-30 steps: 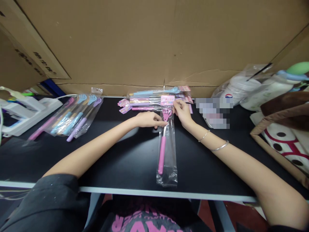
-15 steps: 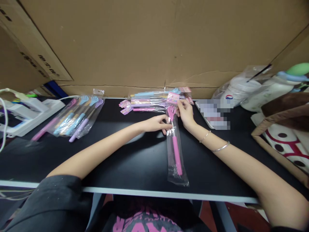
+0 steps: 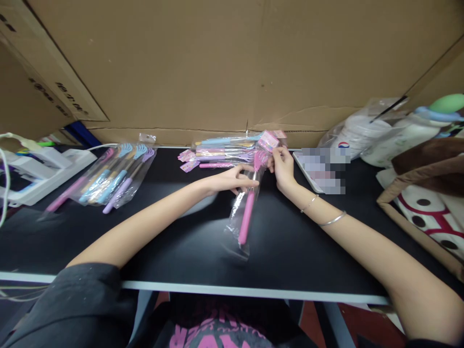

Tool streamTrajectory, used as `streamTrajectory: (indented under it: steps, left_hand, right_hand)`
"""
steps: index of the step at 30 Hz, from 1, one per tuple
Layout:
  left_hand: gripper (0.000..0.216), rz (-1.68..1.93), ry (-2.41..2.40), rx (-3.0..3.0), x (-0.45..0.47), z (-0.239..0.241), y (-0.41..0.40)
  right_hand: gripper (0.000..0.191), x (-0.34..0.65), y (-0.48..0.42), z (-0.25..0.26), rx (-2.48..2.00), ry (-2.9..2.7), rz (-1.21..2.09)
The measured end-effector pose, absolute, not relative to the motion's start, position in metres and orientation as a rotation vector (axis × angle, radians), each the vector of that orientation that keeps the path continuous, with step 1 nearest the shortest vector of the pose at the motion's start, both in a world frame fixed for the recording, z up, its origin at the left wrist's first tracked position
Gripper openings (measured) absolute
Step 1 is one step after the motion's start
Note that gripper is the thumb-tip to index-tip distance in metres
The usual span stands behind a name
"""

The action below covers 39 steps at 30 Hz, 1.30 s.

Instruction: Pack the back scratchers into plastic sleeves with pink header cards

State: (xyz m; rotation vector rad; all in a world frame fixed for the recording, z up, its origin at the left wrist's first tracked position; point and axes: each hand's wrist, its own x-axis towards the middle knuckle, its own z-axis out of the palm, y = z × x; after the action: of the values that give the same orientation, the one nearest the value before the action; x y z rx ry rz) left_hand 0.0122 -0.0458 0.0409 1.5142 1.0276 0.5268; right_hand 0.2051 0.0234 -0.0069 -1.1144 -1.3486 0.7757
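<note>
Head view: how far along?

"Carded scratchers (image 3: 226, 153) lie at the back; the left batch (image 3: 118, 180) shows no card, so perhaps remains. Between, the pink scratcher (image 3: 247, 217) has its card (image 3: 268, 141): left hand (image 3: 235, 180) pinching the shaft through plastic, right hand (image 3: 283, 166) pinching the card's edge."

"Changed?"

"Its handle end has swung left."

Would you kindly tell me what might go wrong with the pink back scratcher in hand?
The pink back scratcher could slip if the left hand pinches it too loosely. Its pink header card might crease in the right hand. The packaged back scratchers lying close behind could get nudged out of place.
</note>
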Motion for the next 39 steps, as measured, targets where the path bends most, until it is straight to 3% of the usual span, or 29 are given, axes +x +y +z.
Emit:
streamTrajectory:
  steps: [4, 17, 28, 39]
  left_hand:
    - [0.061, 0.516, 1.022, 1.596, -0.001, 0.045, -0.037]
    - [0.036, 0.601, 1.287, 2.238, -0.07, 0.078, 0.022]
    - [0.028, 0.58, 1.61, 2.578, -0.043, 0.1, 0.077]
    - [0.026, 0.397, 1.744, 2.783, -0.012, 0.089, 0.075]
  right_hand:
    - [0.049, 0.208, 0.024, 0.001, -1.101, -1.347, 0.732]
    - [0.035, 0.22, 0.024, 0.032, -1.062, -1.493, 0.81]
    - [0.044, 0.245, 0.038, 0.031, -1.086, -1.518, 0.664]
    - [0.043, 0.25, 0.043, 0.013, -1.07, -1.549, 0.63]
